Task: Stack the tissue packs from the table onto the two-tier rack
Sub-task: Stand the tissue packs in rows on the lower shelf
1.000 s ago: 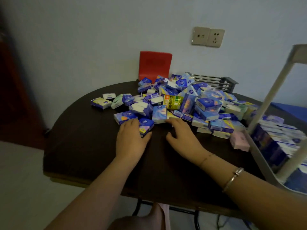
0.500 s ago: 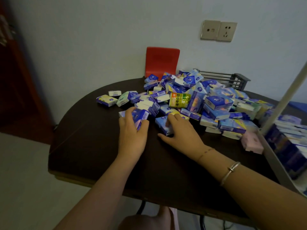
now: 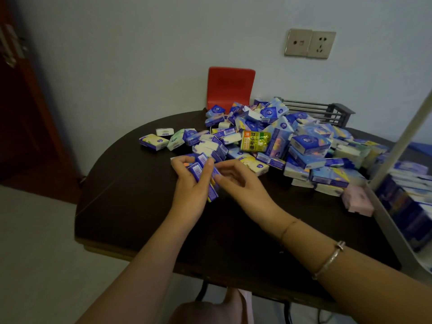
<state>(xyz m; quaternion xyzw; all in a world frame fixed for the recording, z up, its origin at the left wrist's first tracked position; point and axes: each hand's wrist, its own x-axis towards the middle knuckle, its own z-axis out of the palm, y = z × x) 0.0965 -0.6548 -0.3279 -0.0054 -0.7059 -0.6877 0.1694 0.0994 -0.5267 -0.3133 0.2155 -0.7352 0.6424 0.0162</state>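
A big heap of blue and white tissue packs (image 3: 306, 146) covers the far half of the dark round table (image 3: 140, 206). My left hand (image 3: 191, 183) is raised just above the table and grips a small bunch of blue packs (image 3: 201, 169) standing on edge. My right hand (image 3: 240, 183) is right beside it, and its thumb and forefinger pinch the outermost pack of that bunch. The two-tier rack (image 3: 392, 232) stands at the right edge with a white post (image 3: 402, 141). Rows of packs (image 3: 411, 183) fill its lower tier.
A green-and-yellow pack (image 3: 256, 141) lies in the heap, and a pink pack (image 3: 358, 199) lies next to the rack. A red chair back (image 3: 230, 87) and a dark wire rack (image 3: 322, 111) stand behind the table. A wooden door is at left.
Both hands came off the table and drew together. The left gathered packs and lifted them. The right brought one pack from the heap's edge over to that bunch.
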